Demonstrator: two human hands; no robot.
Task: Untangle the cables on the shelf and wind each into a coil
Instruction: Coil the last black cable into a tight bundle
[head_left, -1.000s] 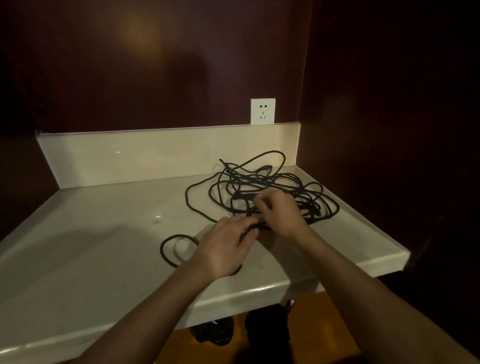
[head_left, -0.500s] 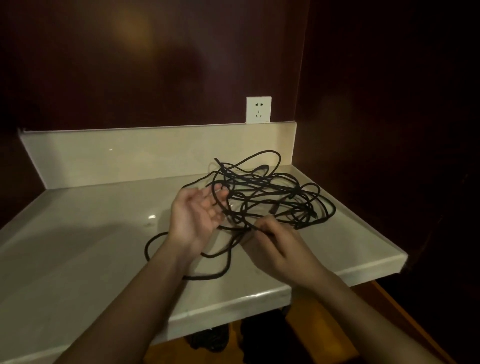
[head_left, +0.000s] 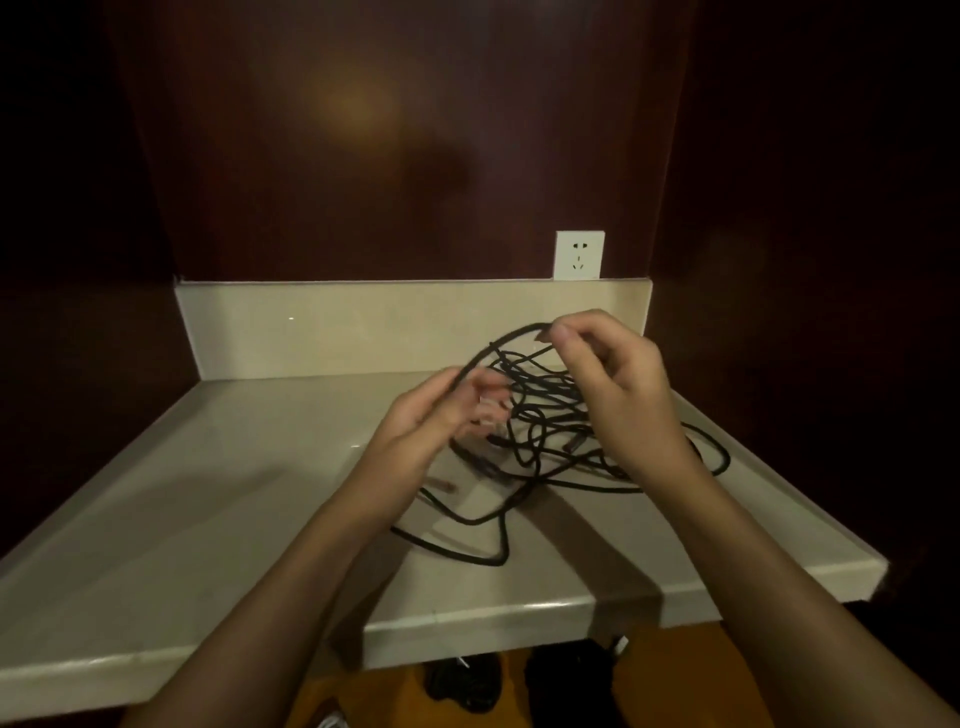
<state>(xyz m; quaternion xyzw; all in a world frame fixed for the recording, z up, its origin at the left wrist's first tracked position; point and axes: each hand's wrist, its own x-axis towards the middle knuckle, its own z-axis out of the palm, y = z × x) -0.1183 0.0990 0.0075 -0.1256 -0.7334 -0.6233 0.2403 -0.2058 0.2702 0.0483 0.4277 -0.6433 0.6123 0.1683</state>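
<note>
Both my hands have lifted a cable strand off the shelf (head_left: 208, 519): left hand (head_left: 441, 410) and right hand (head_left: 608, 374) each pinch it. Behind, the cables (head_left: 545, 431) lie tangled; no coil wound yet.

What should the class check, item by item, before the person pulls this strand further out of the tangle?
1. Right hand pinches the strand: ok.
2. Left hand holds the same strand lower down: ok.
3. Strand lifted above the tangle: ok.
4. Strand free of other loops: cannot tell, it runs down into the heap.
5. Any cable already coiled: not ok, all lie loose on the shelf.
6. Number of cables: cannot tell.
</note>
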